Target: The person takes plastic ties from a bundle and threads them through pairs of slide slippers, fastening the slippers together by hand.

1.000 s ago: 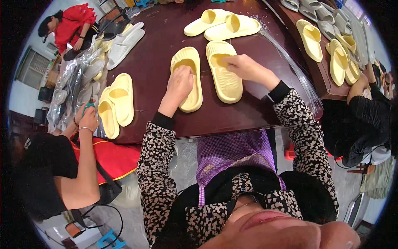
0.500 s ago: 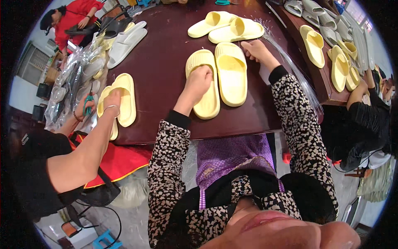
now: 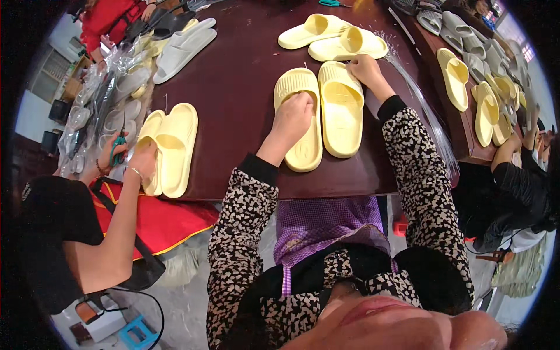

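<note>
Two pale yellow slippers lie side by side on the dark brown table point(image 3: 245, 116). My left hand point(image 3: 293, 115) rests closed on the left slipper point(image 3: 300, 146), pressing its strap. My right hand point(image 3: 364, 69) touches the toe end of the right slipper point(image 3: 341, 114), fingers pinched at its rim. Both forearms wear a black-and-white patterned sleeve.
Another yellow pair point(image 3: 332, 35) lies beyond my hands. A person at left holds green scissors point(image 3: 118, 143) beside a yellow pair point(image 3: 172, 146). White slippers point(image 3: 184, 44) and plastic bags point(image 3: 99, 105) sit far left. More yellow slippers point(image 3: 484, 111) and clear plastic ties point(image 3: 429, 111) lie right.
The pair of slippers has been pushed farther up the table and set straight. My right hand slid from the slipper's middle to its far end. The person at left moved a hand onto their pair.
</note>
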{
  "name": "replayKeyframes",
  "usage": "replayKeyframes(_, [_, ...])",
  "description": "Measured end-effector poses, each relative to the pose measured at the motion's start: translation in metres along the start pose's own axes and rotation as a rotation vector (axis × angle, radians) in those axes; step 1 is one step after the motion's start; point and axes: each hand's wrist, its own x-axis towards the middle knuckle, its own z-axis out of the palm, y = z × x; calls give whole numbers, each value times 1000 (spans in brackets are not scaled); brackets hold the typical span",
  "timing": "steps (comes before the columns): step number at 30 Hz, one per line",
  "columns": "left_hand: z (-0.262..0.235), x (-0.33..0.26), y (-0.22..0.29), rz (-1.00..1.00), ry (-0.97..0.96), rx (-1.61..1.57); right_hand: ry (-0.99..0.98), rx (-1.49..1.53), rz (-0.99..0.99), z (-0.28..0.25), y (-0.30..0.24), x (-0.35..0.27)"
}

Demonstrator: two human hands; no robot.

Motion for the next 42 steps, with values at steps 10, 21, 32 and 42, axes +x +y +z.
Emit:
replayKeyframes(10, [-20, -14, 22, -174, -110, -7, -33, 18, -442, -15, -49, -12])
replayKeyframes(21, [-30, -37, 35, -114, -32, -23, -461, 394, -385, 4, -113, -40])
replayKeyframes(32, [-13, 21, 26, -19, 21, -46, -437, 653, -524, -2, -87, 12])
replayKeyframes(42, [8, 40, 53, -76, 193, -269, -15, 964, -282, -37, -28, 2])
